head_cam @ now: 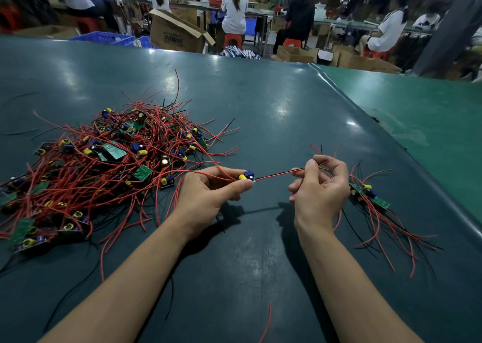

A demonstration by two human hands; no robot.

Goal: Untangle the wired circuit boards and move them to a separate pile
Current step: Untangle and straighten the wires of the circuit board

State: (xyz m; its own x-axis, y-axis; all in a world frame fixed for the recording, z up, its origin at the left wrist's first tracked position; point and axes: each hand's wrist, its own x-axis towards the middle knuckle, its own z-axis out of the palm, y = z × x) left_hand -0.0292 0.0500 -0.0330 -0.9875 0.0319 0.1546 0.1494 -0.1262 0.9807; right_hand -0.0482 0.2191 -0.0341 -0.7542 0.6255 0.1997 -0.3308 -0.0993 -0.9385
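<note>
Left hand (208,194) pinches one circuit board (246,177); right hand (319,186) pinches its leads (276,175), taut. Freeing step nearly done; next, carry it to small pile (370,196) at right.

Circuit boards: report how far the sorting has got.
Done: a small separate pile of wired green boards lies right. In hand: the left hand holds one board with yellow and blue capacitors; the right hand pinches its red-and-black wires. Left: the big red-wired tangle.
</note>
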